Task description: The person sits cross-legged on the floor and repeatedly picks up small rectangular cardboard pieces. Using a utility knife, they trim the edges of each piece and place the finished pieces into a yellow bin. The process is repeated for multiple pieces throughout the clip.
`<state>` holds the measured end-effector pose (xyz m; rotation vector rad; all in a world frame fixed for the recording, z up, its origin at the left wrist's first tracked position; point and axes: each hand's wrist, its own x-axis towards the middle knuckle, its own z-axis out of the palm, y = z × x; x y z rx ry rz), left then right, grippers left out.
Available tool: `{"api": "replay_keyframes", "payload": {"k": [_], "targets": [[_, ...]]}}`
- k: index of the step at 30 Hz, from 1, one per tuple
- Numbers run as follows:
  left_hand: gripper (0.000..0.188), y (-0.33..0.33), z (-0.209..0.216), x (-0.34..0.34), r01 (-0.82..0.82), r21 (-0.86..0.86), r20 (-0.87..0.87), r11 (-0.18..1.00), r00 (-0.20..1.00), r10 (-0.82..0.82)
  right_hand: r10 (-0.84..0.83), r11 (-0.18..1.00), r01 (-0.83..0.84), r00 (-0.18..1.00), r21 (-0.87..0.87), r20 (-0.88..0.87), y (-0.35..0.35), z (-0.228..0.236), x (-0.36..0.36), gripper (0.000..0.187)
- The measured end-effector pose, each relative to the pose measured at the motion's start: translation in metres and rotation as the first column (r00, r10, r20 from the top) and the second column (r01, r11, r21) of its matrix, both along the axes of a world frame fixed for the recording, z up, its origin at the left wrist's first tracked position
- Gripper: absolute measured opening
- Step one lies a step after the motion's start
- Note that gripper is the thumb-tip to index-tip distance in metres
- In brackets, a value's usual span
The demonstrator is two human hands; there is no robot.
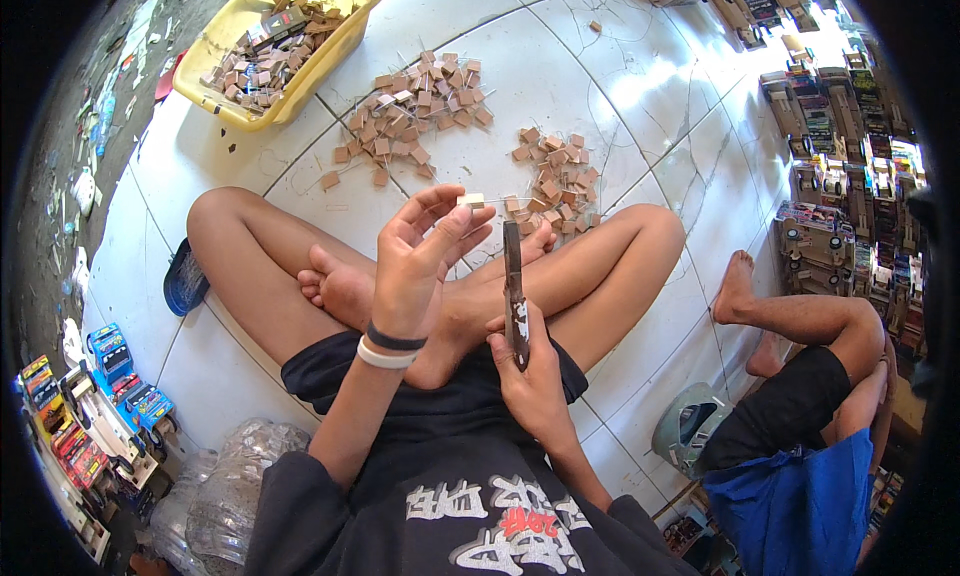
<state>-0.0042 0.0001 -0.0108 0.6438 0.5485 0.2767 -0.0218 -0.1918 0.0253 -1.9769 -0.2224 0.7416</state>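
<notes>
My left hand (428, 238) pinches a small pale wooden block (470, 201) between thumb and fingers, above my crossed legs. A thin pin seems to run from the block toward the right. My right hand (528, 369) is closed around a long, narrow dark tool (514, 286) with a worn whitish patch, held upright. Its upper end is close to the pin; whether they touch I cannot tell. Beyond my feet lie a large heap of small brown wooden blocks (420, 106) with thin pins, and a smaller heap of the same blocks (560, 181) to its right.
A yellow plastic tub (330, 81) with more blocks stands at the far left on white floor tiles (560, 66). Toy trucks (125, 376) are at the left, stacked ones (830, 156) at the right. Another person (800, 406) sits at the right beside a green plastic stool (690, 426).
</notes>
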Motion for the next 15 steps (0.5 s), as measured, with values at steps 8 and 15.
{"api": "replay_keyframes", "payload": {"k": [8, 15], "targets": [[0.025, -0.01, 0.026, -0.008, -0.016, 0.005, -0.015, 1.0, 1.0, 0.016, -0.036, 0.999, 0.037, 0.996, -0.013, 0.08, 0.01, 0.003, 0.0, 0.03], [0.026, -0.011, 0.027, -0.009, -0.027, 0.005, 0.001, 1.0, 1.0, 0.027, -0.018, 1.0, 0.02, 0.991, -0.016, 0.136, 0.011, 0.0, 0.0, 0.034]]}}
